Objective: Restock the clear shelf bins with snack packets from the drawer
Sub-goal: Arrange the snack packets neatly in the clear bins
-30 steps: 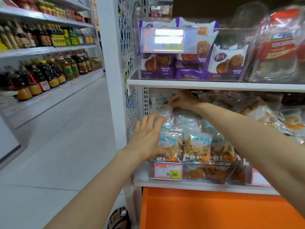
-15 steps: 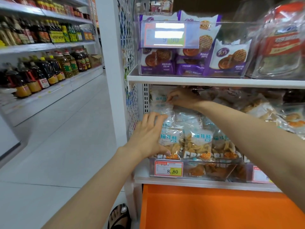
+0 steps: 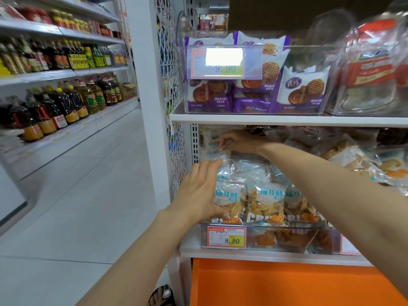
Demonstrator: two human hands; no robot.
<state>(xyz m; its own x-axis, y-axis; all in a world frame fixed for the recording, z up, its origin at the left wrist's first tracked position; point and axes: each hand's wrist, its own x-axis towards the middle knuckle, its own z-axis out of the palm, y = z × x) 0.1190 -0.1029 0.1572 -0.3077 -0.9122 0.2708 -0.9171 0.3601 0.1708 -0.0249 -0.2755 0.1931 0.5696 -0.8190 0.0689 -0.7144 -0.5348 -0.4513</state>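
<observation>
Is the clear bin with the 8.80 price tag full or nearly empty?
Full: snack packets stand in rows well above the rim of the bin, the left hand flat against the front-left one.

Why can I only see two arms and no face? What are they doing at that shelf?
The camera sits on the person's head and looks forward and down, so only their arms show. Their left hand lies flat against the clear packets of yellow crisps, which stand in a clear plastic bin on the white shelf. Their right hand reaches farther in and seems to pinch the top of a clear packet at the back. Above are purple biscuit packets. Below is an orange drawer.
</observation>
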